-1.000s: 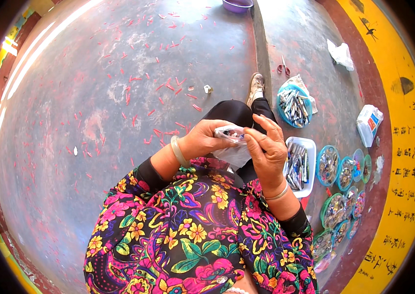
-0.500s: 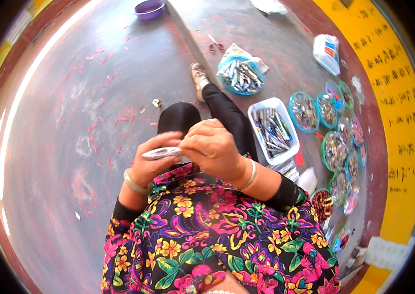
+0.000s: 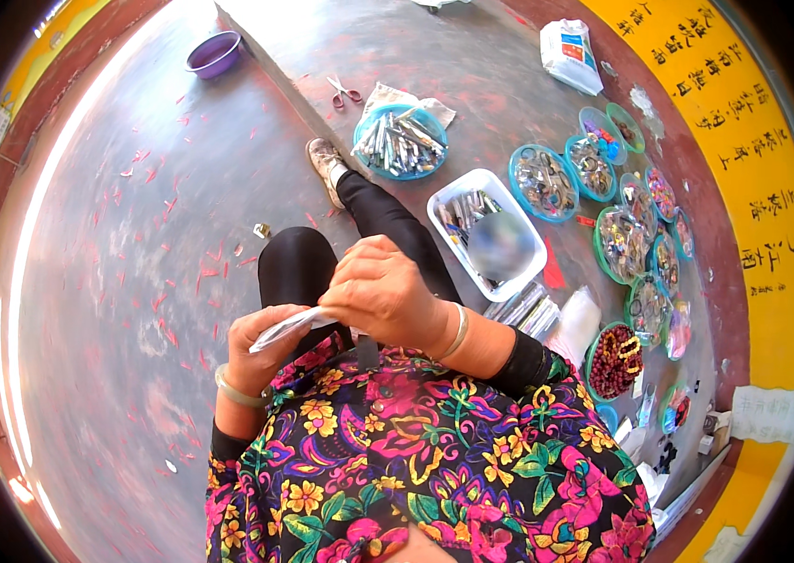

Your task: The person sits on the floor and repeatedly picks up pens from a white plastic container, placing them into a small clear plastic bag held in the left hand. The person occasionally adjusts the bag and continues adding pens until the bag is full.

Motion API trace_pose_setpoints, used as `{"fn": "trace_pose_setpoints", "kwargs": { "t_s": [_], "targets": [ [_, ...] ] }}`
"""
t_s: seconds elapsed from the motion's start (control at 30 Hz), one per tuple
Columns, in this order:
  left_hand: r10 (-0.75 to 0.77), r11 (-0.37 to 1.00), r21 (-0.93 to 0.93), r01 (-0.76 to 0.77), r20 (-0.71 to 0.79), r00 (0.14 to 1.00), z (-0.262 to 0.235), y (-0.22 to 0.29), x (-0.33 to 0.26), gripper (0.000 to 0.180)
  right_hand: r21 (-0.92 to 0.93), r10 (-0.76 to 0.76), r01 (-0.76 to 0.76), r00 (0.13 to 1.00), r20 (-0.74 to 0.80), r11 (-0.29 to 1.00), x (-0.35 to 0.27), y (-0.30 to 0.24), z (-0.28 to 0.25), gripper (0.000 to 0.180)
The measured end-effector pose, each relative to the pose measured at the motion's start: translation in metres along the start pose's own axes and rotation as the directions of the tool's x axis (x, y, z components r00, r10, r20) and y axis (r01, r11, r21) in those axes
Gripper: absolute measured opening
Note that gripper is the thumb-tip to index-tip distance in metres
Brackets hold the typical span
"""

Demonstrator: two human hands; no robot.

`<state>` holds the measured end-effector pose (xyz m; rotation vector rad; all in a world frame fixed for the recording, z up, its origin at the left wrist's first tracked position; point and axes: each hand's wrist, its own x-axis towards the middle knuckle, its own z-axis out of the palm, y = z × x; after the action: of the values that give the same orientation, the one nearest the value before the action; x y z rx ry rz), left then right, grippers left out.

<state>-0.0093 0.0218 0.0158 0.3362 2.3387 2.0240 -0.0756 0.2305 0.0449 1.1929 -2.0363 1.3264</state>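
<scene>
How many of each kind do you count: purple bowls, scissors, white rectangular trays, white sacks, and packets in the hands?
purple bowl: 1
scissors: 1
white rectangular tray: 1
white sack: 1
silvery packet, held between the left hand and the right hand: 1
Total: 5

White pouch [image 3: 571, 53] near yellow lettered wall band [image 3: 744, 141].

Blouse [image 3: 434, 460]: black with pink, yellow, green flowers. Leggings [image 3: 298, 267] black. Far left bowl [image 3: 214, 53] purple. Right tray [image 3: 489, 235] white; round baskets [image 3: 543, 183] teal-rimmed. Floor [image 3: 134, 235] grey, red scraps. Far right wall [image 3: 744, 141] yellow.
</scene>
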Motion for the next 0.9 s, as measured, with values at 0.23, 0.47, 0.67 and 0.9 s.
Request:
{"fn": "trace_pose_setpoints", "kwargs": {
  "t_s": [0.23,0.47,0.67,0.9],
  "targets": [
    [-0.129,0.987,-0.112,0.118,-0.094,0.987,-0.003,-0.01,0.002,0.015,-0.209,0.517,-0.585,0.801,-0.302,0.784,-0.123,0.126,-0.047,0.009],
    [-0.154,0.982,-0.122,0.145,-0.074,0.985,-0.002,-0.009,0.008,0.015,-0.58,0.719,-0.796,0.505,-0.478,0.173,-0.327,0.272,-0.139,0.026],
    [-0.19,0.972,-0.155,0.176,-0.079,0.979,0.004,-0.005,0.01,0.015,-0.517,0.82,-0.856,0.282,-0.498,-0.019,-0.296,0.269,-0.137,0.02],
    [-0.181,0.974,-0.155,0.168,-0.076,0.98,0.006,-0.004,0.011,0.016,-0.623,0.756,-0.781,0.437,-0.487,0.051,-0.317,0.289,-0.134,0.018]
  ]
}}
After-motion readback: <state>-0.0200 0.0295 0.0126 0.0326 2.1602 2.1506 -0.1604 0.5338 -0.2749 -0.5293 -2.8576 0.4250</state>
